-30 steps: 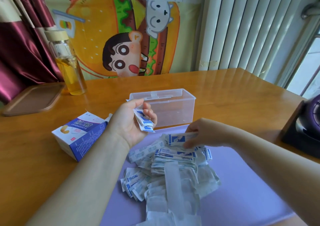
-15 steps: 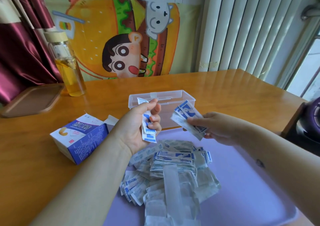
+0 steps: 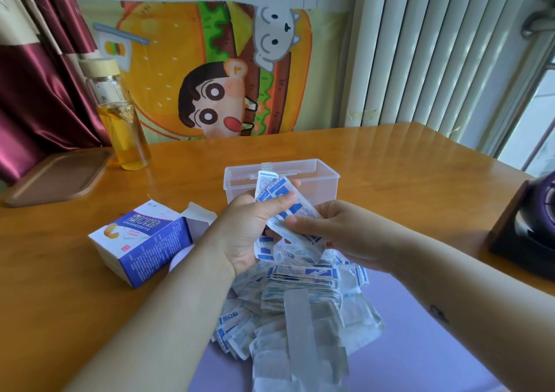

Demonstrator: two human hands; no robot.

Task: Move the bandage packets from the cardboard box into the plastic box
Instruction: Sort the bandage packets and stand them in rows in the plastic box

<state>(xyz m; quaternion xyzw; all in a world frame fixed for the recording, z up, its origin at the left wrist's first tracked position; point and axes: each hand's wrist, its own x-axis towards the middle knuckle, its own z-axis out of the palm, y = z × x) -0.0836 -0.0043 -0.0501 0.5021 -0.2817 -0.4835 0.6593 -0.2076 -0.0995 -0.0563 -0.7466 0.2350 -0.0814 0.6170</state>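
Our left hand (image 3: 243,235) and right hand (image 3: 330,229) — both pinching one bundle of bandage packets (image 3: 280,202). Behind it — the plastic box (image 3: 326,181). We see the cardboard box (image 3: 144,241) lying open to the left.

L forearm (image 3: 168,316) & R forearm (image 3: 456,283) bare, small dark mark (image 3: 438,314) on R one; fingers (image 3: 277,204) w/ short plain nails.
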